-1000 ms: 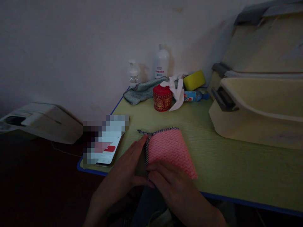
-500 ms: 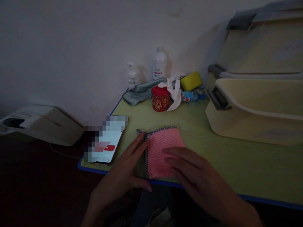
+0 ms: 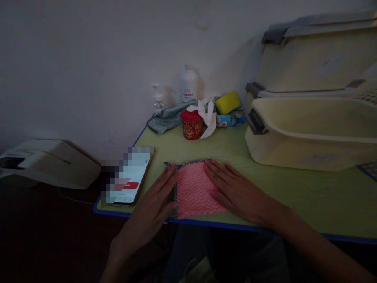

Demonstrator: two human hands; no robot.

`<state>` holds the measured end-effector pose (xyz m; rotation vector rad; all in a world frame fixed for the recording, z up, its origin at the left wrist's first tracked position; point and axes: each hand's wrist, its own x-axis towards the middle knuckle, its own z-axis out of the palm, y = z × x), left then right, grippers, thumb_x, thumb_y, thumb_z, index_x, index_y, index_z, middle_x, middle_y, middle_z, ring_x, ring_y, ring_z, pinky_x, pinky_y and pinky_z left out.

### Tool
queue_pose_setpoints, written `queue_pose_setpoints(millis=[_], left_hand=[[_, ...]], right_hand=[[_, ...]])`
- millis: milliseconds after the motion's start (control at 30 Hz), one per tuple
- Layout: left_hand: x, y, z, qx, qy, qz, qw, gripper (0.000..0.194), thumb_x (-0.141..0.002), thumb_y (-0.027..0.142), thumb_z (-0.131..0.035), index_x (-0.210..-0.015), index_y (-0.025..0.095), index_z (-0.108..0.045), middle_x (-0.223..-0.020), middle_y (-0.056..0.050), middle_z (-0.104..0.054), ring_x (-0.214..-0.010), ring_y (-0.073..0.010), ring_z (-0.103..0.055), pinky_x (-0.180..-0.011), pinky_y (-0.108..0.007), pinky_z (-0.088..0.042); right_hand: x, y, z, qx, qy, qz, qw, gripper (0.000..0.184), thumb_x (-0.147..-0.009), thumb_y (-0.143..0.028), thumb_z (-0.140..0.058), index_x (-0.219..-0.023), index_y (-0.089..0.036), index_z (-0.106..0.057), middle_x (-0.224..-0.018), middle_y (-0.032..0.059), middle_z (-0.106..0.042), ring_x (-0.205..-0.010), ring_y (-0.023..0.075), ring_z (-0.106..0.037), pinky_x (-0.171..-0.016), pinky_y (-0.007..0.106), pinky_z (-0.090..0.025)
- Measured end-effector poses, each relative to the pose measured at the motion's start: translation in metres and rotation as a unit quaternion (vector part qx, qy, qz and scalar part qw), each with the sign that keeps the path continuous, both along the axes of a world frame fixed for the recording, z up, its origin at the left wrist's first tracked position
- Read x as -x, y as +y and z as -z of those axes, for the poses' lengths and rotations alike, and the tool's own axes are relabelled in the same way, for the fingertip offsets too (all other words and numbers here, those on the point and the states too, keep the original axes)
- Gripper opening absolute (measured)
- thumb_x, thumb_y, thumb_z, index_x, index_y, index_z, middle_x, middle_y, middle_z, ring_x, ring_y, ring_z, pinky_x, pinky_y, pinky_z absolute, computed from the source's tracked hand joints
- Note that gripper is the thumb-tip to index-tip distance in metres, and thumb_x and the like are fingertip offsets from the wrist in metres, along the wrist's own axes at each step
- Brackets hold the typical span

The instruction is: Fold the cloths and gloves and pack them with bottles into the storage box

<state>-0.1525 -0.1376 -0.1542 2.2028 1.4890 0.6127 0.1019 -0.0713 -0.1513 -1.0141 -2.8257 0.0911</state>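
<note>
A folded pink cloth (image 3: 194,188) with a dark checked edge lies flat near the front edge of the green table (image 3: 265,184). My left hand (image 3: 153,204) rests flat against the cloth's left edge, fingers stretched out. My right hand (image 3: 235,188) lies flat on the cloth's right part, fingers spread and pointing up-left. Neither hand holds anything.
A lit phone (image 3: 131,177) lies at the table's left corner. At the back stand a red tin (image 3: 191,125) with a tissue, a grey-green cloth (image 3: 167,118), two bottles (image 3: 189,84), a yellow sponge (image 3: 227,102). Large cream plastic bins (image 3: 312,133) fill the right side.
My right hand has slid from the cloth's near corner to its right side and flattened out. The cloth now lies squarer and flatter. The view has shifted a little.
</note>
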Motion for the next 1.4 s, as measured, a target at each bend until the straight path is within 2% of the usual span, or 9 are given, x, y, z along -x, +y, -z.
queue_pose_setpoints(millis=[167,267,433,567,733,900,1033,1200,1400], left_hand=[[-0.015,0.009,-0.016,-0.034,0.028,-0.017,0.999,0.052,-0.094,0.035,-0.035,-0.143,0.023,-0.022,-0.153,-0.003,-0.018,-0.140,-0.0158,-0.015,-0.113,-0.040,-0.024],[-0.039,0.023,-0.027,-0.054,0.076,0.042,0.995,0.047,-0.094,0.027,-0.030,-0.139,0.012,-0.032,-0.150,-0.009,-0.024,-0.139,-0.0152,-0.020,-0.113,-0.037,-0.024],[-0.069,0.044,-0.017,-0.082,0.185,0.108,0.973,0.051,-0.093,0.024,-0.031,-0.138,0.001,-0.029,-0.147,-0.019,-0.026,-0.138,-0.0211,-0.021,-0.112,-0.040,-0.026],[-0.066,0.043,-0.001,-0.099,0.226,0.061,0.967,0.057,-0.093,0.034,-0.033,-0.138,0.001,-0.028,-0.147,-0.021,-0.025,-0.138,-0.0262,-0.021,-0.111,-0.045,-0.027],[-0.055,0.034,0.001,-0.109,0.225,0.062,0.966,0.060,-0.093,0.041,-0.029,-0.140,0.004,-0.025,-0.148,-0.019,-0.024,-0.138,-0.0240,-0.020,-0.112,-0.043,-0.026],[-0.053,0.032,0.000,-0.107,0.222,0.067,0.967,0.060,-0.094,0.041,-0.028,-0.140,0.003,-0.024,-0.149,-0.018,-0.023,-0.139,-0.0226,-0.019,-0.112,-0.043,-0.026],[-0.053,0.032,0.002,-0.112,0.214,0.070,0.968,0.060,-0.094,0.041,-0.027,-0.141,0.004,-0.022,-0.149,-0.018,-0.021,-0.139,-0.0228,-0.018,-0.111,-0.043,-0.027],[-0.053,0.031,0.001,-0.098,0.195,0.065,0.974,0.059,-0.094,0.041,-0.031,-0.142,0.008,-0.022,-0.149,-0.017,-0.022,-0.139,-0.0226,-0.019,-0.111,-0.044,-0.027],[-0.052,0.031,0.004,-0.101,0.184,0.064,0.976,0.060,-0.093,0.039,-0.034,-0.144,0.012,-0.017,-0.150,-0.014,-0.022,-0.139,-0.0219,-0.019,-0.112,-0.043,-0.026]], right_hand=[[0.002,0.000,-0.003,-0.008,-0.009,-0.006,1.000,0.056,-0.093,-0.037,-0.032,-0.139,-0.005,-0.032,-0.146,0.0181,-0.029,-0.136,0.0259,-0.025,-0.108,0.050,-0.029],[0.003,0.001,-0.004,-0.011,-0.007,-0.010,1.000,0.056,-0.093,-0.038,-0.031,-0.138,-0.005,-0.033,-0.145,0.0190,-0.030,-0.135,0.0267,-0.026,-0.107,0.051,-0.029],[0.004,-0.001,-0.004,-0.017,-0.022,0.000,1.000,0.054,-0.092,-0.035,-0.032,-0.136,-0.003,-0.038,-0.142,0.0212,-0.035,-0.134,0.0292,-0.030,-0.105,0.054,-0.030],[0.004,-0.003,-0.004,-0.019,-0.031,0.009,0.999,0.056,-0.093,-0.037,-0.031,-0.139,-0.004,-0.033,-0.145,0.0185,-0.031,-0.134,0.0282,-0.028,-0.106,0.054,-0.030],[0.001,-0.001,-0.006,-0.015,-0.030,0.000,0.999,0.056,-0.093,-0.038,-0.033,-0.139,-0.006,-0.032,-0.146,0.0181,-0.029,-0.134,0.0281,-0.029,-0.105,0.054,-0.030],[-0.007,0.016,-0.013,-0.024,-0.036,-0.081,0.996,0.054,-0.089,-0.033,-0.044,-0.136,-0.006,-0.039,-0.140,0.0178,-0.039,-0.130,0.0279,-0.037,-0.107,0.052,-0.029],[-0.018,0.032,-0.026,0.035,-0.009,-0.171,0.985,0.049,-0.086,-0.034,-0.052,-0.128,-0.010,-0.050,-0.134,0.0144,-0.049,-0.125,0.0233,-0.045,-0.106,0.041,-0.034],[-0.025,0.040,-0.031,0.105,0.059,-0.186,0.975,0.044,-0.079,-0.020,-0.057,-0.122,-0.015,-0.057,-0.131,0.0103,-0.054,-0.126,0.0180,-0.044,-0.105,0.035,-0.037],[-0.026,0.042,-0.017,0.005,0.077,-0.182,0.980,0.029,-0.088,-0.022,-0.048,-0.114,-0.016,-0.061,-0.121,0.0088,-0.061,-0.116,0.0171,-0.054,-0.099,0.033,-0.044]])
